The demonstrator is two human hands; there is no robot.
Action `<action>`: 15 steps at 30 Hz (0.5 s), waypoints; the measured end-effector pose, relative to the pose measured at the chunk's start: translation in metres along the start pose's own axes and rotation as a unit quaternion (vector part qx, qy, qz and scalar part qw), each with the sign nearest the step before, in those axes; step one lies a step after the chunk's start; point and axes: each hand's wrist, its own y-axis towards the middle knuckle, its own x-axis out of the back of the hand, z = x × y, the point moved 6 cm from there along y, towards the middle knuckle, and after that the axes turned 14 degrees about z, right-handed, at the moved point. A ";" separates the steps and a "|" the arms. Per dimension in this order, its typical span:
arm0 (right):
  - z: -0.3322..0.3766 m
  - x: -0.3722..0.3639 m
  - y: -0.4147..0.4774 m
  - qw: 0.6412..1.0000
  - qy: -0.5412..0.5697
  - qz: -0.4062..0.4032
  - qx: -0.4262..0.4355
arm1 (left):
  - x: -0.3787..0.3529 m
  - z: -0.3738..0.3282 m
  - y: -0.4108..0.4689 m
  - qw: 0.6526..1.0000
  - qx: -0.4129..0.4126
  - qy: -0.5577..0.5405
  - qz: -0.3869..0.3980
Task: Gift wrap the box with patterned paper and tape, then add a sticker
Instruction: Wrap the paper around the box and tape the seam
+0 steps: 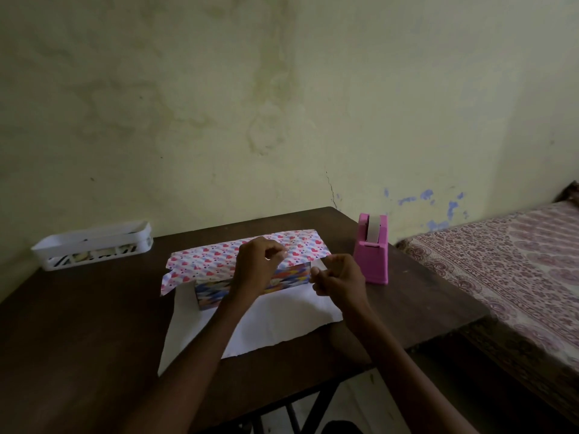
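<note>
Two hands are seen, and one of each other thing: one box, one sheet of paper, one tape holder, one tray. Nearest, the white side of the paper (266, 324) is spread flat on the dark table (78, 324). The box (213, 292) is stood on the paper, and its coloured front can be seen. The far part of the paper, printed with hearts, is folded over the top of the box. The left hand (257, 264) is held over the middle of the box, in front of the heart flap, with fingers curled and thumb and fingertip pressed together. The right hand (340, 278) is held just beside the right end of the box, with fingers curled in too. Whether anything is pinched in either hand cannot be told. Just past the right hand, a pink tape holder (371, 255) is stood upright. Far left, a white tray (94, 245) is set by the wall (282, 104).
</note>
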 end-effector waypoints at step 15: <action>-0.022 -0.006 0.031 0.998 0.016 -0.045 -0.040 | -0.027 0.003 0.002 0.997 -0.016 0.070 -0.027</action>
